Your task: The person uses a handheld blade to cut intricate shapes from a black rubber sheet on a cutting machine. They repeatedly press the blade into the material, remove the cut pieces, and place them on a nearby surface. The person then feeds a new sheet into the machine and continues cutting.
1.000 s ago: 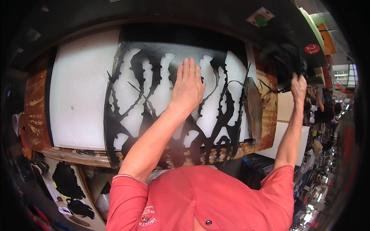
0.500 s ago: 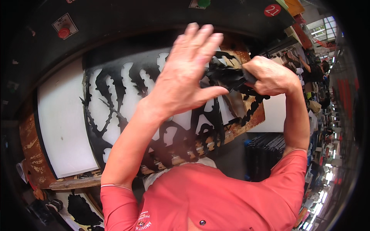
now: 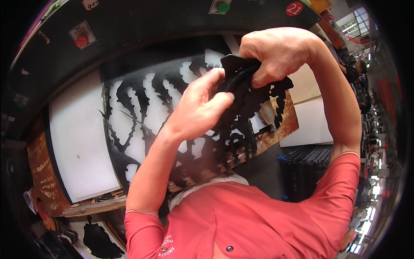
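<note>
Raised from the board, my left hand (image 3: 196, 110) now pinches the black cut sheet (image 3: 241, 93) — my right hand (image 3: 278, 54) grips it from above — hanging down between them.

Two hands (image 3: 198, 110), one black cut-out sheet (image 3: 241, 93), two red buttons (image 3: 82, 42).

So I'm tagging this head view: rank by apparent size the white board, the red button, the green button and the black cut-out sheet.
1. Black cut-out sheet, partly hidden by hands, and white board: too alike to rank.
2. Red button.
3. Green button, nearly the same, cropped at the edge.
</note>
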`<state>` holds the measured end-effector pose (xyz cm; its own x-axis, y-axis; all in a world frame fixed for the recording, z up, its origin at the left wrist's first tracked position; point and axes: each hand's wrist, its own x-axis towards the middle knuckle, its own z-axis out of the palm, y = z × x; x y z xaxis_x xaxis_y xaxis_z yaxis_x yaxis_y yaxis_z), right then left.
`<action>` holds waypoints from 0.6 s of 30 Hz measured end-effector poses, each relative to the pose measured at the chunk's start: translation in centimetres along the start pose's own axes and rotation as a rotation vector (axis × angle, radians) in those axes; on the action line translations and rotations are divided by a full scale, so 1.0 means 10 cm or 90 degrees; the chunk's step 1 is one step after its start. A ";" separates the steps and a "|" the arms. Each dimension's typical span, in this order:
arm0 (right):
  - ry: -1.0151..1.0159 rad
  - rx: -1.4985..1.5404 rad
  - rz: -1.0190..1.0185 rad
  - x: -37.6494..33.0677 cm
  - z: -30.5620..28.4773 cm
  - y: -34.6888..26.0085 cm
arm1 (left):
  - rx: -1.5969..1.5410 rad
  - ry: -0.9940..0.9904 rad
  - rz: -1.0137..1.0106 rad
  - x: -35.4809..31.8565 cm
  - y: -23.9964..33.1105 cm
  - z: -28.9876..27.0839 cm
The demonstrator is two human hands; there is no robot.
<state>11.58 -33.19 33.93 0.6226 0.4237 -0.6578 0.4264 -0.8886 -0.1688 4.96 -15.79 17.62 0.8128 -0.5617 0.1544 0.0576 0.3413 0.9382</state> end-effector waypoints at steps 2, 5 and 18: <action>-0.011 -0.009 -0.026 0.06 0.00 -0.03 | -0.011 0.046 -0.048 -0.14 0.01 -0.01; -0.076 0.039 -0.015 0.22 0.06 -0.06 | 0.100 0.090 0.044 -0.23 -0.08 0.06; -0.070 0.625 -0.307 0.69 0.56 0.34 | -0.233 0.239 -0.040 -0.57 -0.55 -0.13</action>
<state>13.69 -34.27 24.73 0.4484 0.7896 -0.4189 -0.1288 -0.4067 -0.9044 0.76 -13.47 11.19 0.9493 -0.3033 -0.0833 0.2567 0.5938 0.7626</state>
